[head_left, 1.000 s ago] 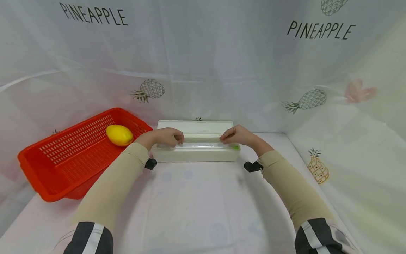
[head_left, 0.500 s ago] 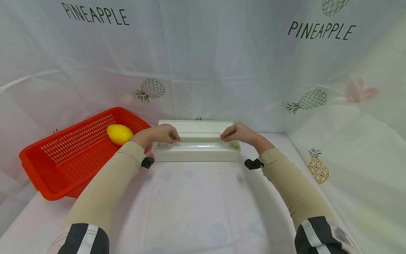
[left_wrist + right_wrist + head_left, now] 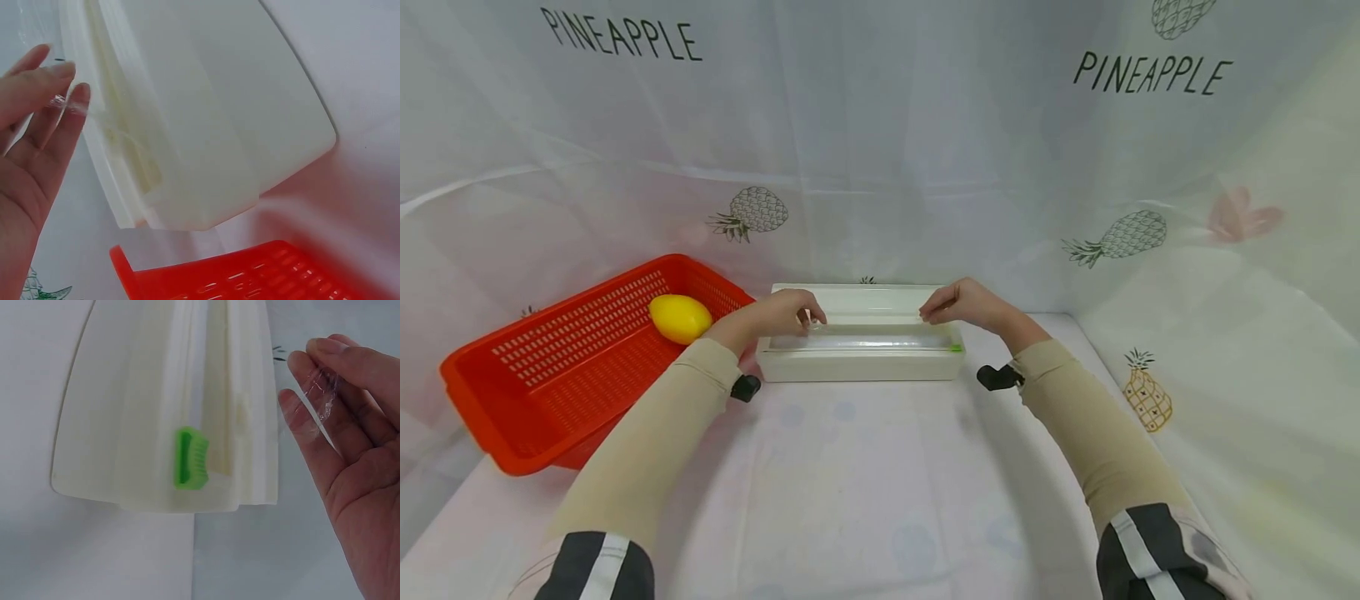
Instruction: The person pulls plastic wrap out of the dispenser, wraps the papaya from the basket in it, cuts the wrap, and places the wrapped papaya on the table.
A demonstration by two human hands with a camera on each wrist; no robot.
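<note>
Both hands have risen slightly from the white box (image 3: 859,367) since half a second ago, the right hand (image 3: 964,302) more clearly than the left hand (image 3: 775,315). Clear film (image 3: 325,403) is pinched narrowly between thumb and fingers at each side, so both grips hold it; between the hands it is too transparent to trace all the way. What matters is alignment: the white box runs lengthwise from left to right, the hands hold the film above its two ends, and the line between them follows that long axis. The left hand looks a little nearer the box's opening, while the right sits higher, above the end with the green slider (image 3: 192,459). Both forearms slant inward from the box's near side, with the fingers turned toward each other. Left of the box is the red basket (image 3: 572,375) holding a yellow lemon (image 3: 681,318).
</note>
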